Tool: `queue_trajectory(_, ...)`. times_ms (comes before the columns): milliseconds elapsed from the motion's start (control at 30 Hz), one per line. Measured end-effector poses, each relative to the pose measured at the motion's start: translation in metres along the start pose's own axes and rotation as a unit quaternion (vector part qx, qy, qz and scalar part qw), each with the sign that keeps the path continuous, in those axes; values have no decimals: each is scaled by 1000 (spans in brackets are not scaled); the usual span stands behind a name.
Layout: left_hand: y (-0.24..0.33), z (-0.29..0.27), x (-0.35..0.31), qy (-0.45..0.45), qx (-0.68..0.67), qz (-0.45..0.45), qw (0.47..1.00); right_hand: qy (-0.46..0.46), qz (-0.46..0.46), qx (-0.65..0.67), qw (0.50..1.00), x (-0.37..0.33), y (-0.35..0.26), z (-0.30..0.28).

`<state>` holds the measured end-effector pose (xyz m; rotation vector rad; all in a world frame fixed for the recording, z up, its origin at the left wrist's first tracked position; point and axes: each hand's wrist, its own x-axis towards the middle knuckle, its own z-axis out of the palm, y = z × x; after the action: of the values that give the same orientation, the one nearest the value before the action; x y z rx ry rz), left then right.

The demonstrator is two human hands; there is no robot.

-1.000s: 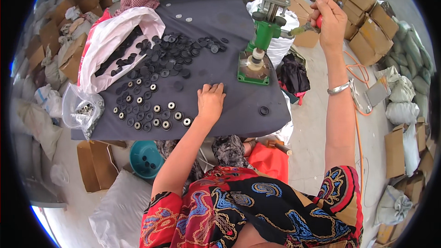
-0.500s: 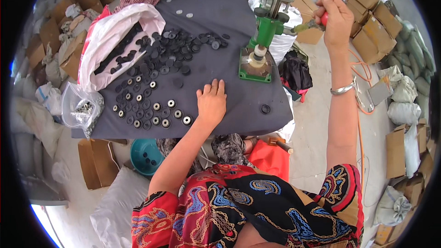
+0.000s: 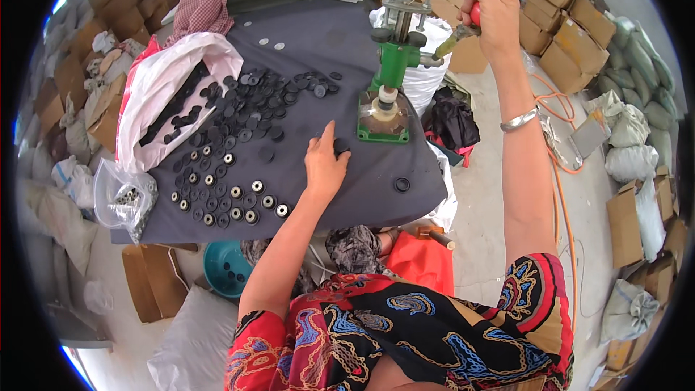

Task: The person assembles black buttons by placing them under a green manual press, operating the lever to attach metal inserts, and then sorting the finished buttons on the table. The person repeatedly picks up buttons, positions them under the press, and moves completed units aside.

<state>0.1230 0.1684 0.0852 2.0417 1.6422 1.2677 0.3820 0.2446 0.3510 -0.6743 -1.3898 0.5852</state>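
Note:
My right hand (image 3: pixel 494 18) is wrapped around the red knob (image 3: pixel 476 13) on the lever of a green hand press (image 3: pixel 393 65), at the table's far right. The press's pale round die (image 3: pixel 387 95) stands over its base plate. Over the middle of the cloth, my left hand (image 3: pixel 326 168) has a black round cap (image 3: pixel 341 145) between thumb and index finger. To its left lie many loose black caps (image 3: pixel 250 101); nearer the front edge, several caps with metal ring centres (image 3: pixel 257 186) are spread out. One black ring-shaped cap (image 3: pixel 402 185) lies alone at the right.
A white-and-red sack (image 3: pixel 184 51) spills black caps at the left. Beside it sits a clear bag of small metal parts (image 3: pixel 124 195). Below the table's front edge are a teal basin (image 3: pixel 224 264) and a red cloth (image 3: pixel 423 264). An orange hose (image 3: pixel 568 246) runs along the right floor.
My left hand has lifted from lying flat, and a black cap now shows between its fingers. My right hand stays on the lever knob. The whole view has shifted slightly.

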Motion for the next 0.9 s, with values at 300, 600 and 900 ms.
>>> queue_trajectory(300,40,60,71,-20,-36,2,999,13,5,-25,1000,10,1,3)
queue_trajectory(600,41,86,89,2,-51,-5,999,26,-3,-32,999,-2,-4,5)
queue_trajectory(900,41,82,86,13,-110,-36,993,43,-21,-96,994,-90,-5,7)
